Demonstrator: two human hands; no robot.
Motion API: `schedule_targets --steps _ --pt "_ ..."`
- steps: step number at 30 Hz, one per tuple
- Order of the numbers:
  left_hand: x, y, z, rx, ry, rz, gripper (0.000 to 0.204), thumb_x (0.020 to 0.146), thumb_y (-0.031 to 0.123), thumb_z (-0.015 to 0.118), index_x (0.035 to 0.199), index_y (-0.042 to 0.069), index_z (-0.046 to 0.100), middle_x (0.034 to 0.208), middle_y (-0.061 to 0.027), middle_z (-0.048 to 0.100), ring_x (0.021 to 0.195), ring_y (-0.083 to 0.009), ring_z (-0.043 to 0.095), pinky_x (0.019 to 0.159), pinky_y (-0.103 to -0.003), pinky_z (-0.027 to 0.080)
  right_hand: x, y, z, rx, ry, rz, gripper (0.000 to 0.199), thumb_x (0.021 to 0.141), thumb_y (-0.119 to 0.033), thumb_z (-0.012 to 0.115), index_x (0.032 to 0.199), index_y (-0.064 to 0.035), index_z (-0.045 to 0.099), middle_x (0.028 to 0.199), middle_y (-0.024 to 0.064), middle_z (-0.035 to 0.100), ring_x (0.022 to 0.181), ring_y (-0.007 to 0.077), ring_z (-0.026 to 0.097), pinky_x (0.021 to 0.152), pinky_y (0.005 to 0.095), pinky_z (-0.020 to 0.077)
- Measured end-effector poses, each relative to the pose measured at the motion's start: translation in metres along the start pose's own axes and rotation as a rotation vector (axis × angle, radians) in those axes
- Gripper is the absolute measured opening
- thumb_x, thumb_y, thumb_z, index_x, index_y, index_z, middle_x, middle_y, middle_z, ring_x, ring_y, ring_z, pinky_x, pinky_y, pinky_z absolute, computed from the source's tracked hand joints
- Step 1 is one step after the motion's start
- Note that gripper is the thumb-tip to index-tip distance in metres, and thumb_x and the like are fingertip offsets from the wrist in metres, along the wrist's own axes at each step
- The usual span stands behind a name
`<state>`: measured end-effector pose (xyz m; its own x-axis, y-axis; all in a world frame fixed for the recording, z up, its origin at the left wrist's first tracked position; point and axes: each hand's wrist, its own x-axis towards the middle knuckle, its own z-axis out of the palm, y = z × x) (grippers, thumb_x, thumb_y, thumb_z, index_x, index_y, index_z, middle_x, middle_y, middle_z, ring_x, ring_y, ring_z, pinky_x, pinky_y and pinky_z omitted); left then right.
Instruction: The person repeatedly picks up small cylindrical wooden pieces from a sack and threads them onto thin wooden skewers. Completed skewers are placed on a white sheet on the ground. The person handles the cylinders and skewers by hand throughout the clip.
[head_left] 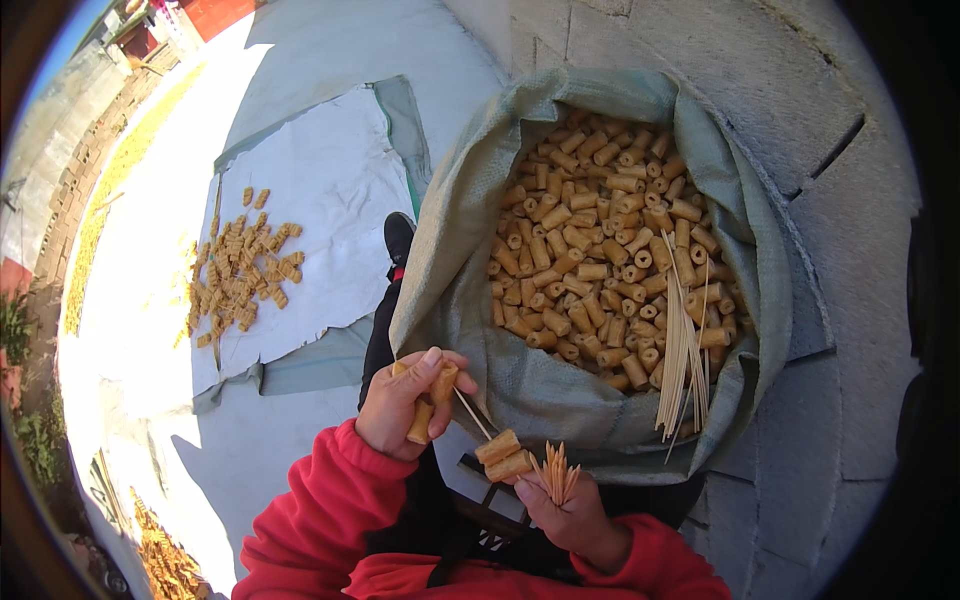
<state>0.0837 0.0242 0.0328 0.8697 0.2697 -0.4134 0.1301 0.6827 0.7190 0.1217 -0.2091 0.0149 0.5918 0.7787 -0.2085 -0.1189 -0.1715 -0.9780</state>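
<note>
Showing two tan tubes (499,447) on one skewer (473,414), lower centre!
Curling left hand (388,412) round at least two more, right hand (578,518) round bunched sticks (556,478); one sack (450,260) upper right, pale outdoor floor (325,445) left.

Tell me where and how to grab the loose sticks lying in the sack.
The loose sticks are probably best pinched across their lower half, coming down from above on the near side. There they lie fairly close together, running lengthwise toward the near edge of the sack, while their far ends spread over the brown pieces.
</note>
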Motion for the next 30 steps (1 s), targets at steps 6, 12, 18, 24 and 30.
schedule_targets --steps 6,12,18,24,30 --pt "-0.004 0.008 -0.004 0.179 0.041 0.0 0.031 0.094 0.026 0.05 0.099 -0.004 0.057 0.083 -0.0143 0.064 0.041 -0.0116 0.047 0.04 -0.022 0.037 0.003 0.001 0.005 -0.006 0.01 -0.105 0.014 0.088 -0.009 0.057 0.096 0.0004 0.063 0.06 0.0063 0.055 0.053 0.008 0.052 0.049 0.0261 0.0412" --pt "-0.007 -0.003 0.007 0.708 0.186 0.061 0.033 0.091 0.029 0.057 0.099 -0.003 0.059 0.078 -0.0085 0.066 0.044 -0.0088 0.049 0.041 -0.02 0.038 0.005 -0.001 0.004 -0.055 0.0 -0.061 0.014 0.088 -0.008 0.056 0.097 0.0008 0.063 0.061 0.0071 0.056 0.053 0.0088 0.053 0.049 0.0261 0.0415" --pt "-0.008 -0.001 0.009 0.483 0.113 0.071 0.034 0.091 0.027 0.058 0.106 -0.004 0.06 0.074 -0.0055 0.062 0.044 -0.0075 0.046 0.042 -0.021 0.038 0.003 0.011 0.004 -0.02 0.041 -0.037 0.014 0.088 -0.009 0.057 0.094 0.0011 0.063 0.057 0.0045 0.053 0.052 0.0066 0.049 0.048 0.0254 0.0399" --pt "-0.011 -0.004 -0.01 0.327 0.087 -0.024 0.031 0.089 0.023 0.06 0.102 -0.006 0.061 0.073 -0.0073 0.061 0.045 -0.009 0.048 0.042 -0.02 0.038 0.003 0.0 0.001 -0.007 0.027 0.033 0.015 0.09 -0.011 0.056 0.094 0.0014 0.063 0.057 0.0008 0.05 0.051 0.0049 0.045 0.047 0.0243 0.038" --pt "-0.017 -0.019 0.006 0.334 -0.009 -0.157 0.027 0.088 0.023 0.062 0.095 -0.003 0.061 0.066 -0.0047 0.056 0.045 -0.0089 0.048 0.042 -0.02 0.036 0.003 -0.003 0.004 0.007 0.074 0.013 0.015 0.09 -0.011 0.055 0.094 0.0015 0.063 0.059 0.001 0.052 0.053 0.0061 0.048 0.048 0.0262 0.0392"
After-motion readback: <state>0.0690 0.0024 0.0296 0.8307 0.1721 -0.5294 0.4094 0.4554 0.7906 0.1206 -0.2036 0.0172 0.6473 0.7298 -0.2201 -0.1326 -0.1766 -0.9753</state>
